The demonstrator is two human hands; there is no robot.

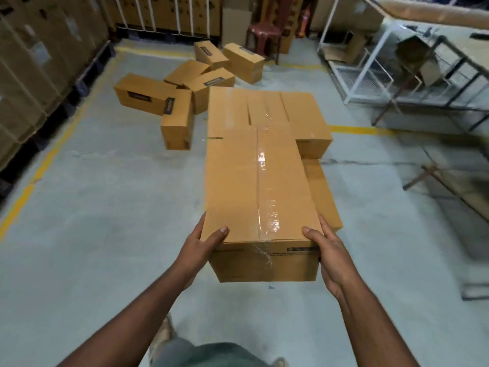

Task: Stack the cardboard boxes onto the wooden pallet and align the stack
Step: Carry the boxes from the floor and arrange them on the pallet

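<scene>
I hold a long brown cardboard box (254, 197), taped along its top seam, out in front of me. My left hand (201, 247) grips its near left corner with the thumb on top. My right hand (328, 250) grips the near right corner the same way. Beyond and under the carried box stands a stack of boxes (267, 109) laid side by side, with a lower box (325, 197) showing at the right. The wooden pallet is hidden beneath them. Several loose boxes (174, 102) lie scattered on the floor at the back left.
Tall strapped cartons on dark pallets (39, 62) line the left wall. A metal frame table and white wire rack (397, 75) stand at the right, with a wooden trestle (449, 186) nearer. A red chair (264, 33) stands at the back. Yellow lines mark the grey floor.
</scene>
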